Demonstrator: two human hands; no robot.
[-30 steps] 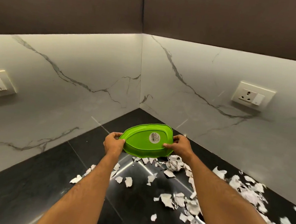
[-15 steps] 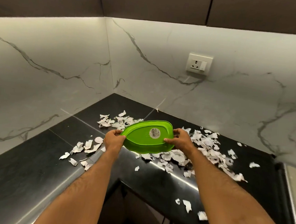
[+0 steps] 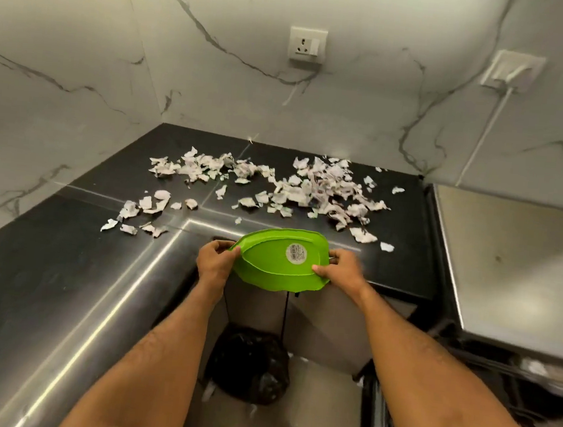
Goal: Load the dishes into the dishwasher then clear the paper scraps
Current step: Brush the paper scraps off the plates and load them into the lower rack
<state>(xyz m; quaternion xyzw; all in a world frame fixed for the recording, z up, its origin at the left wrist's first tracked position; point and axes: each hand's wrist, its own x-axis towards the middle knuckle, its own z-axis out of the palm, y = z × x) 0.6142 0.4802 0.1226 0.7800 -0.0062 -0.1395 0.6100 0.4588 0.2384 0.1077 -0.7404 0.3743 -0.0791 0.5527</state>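
Both hands' grip clamped on green plate rim, left hand, right hand, held tilted off the surface edge above bin; keep level, scoop paper scraps without spilling.

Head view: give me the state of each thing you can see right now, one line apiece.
Green plate: held off the counter, tilted, sticker side toward the camera.
Left hand: grips the plate's left rim.
Right hand: grips the plate's right rim.
Paper scraps: scattered loose on the counter.
Bin: on the floor below, lined with a black bag, open.
Wall socket: nothing plugged in.
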